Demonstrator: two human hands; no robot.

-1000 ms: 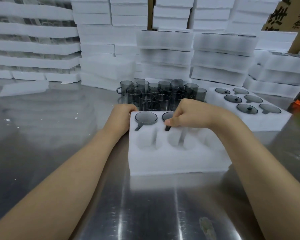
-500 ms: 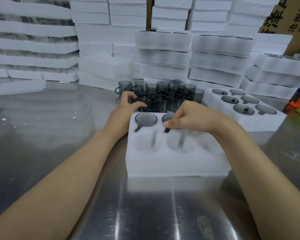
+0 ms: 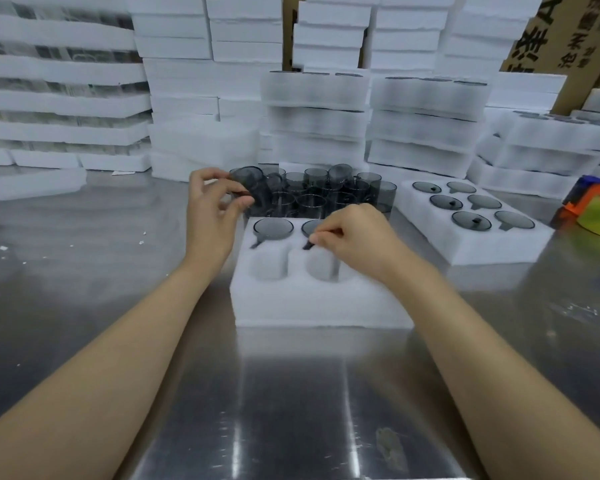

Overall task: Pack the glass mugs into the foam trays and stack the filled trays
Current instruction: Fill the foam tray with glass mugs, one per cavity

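Observation:
A white foam tray [image 3: 321,301] lies on the steel table in front of me. Two smoky grey glass mugs sit in its far pockets: one [image 3: 273,228] at the left, a second [image 3: 309,226] beside it. My right hand [image 3: 359,233] pinches the second mug's handle and hides the pockets to its right. Behind the tray stands a cluster of loose mugs [image 3: 329,197]. My left hand [image 3: 213,211] holds a mug [image 3: 249,180] by its handle at the cluster's left end, tilted and slightly raised.
A filled foam tray [image 3: 465,247] with several mugs lies at the right. Stacks of foam trays [image 3: 316,109] line the back of the table. An orange, green and blue object [image 3: 594,211] sits at the far right, below a cardboard box [image 3: 551,32].
My left hand left the tray's left edge, reached back to the mug cluster and took a mug by its handle. My right hand stayed on the second mug's handle.

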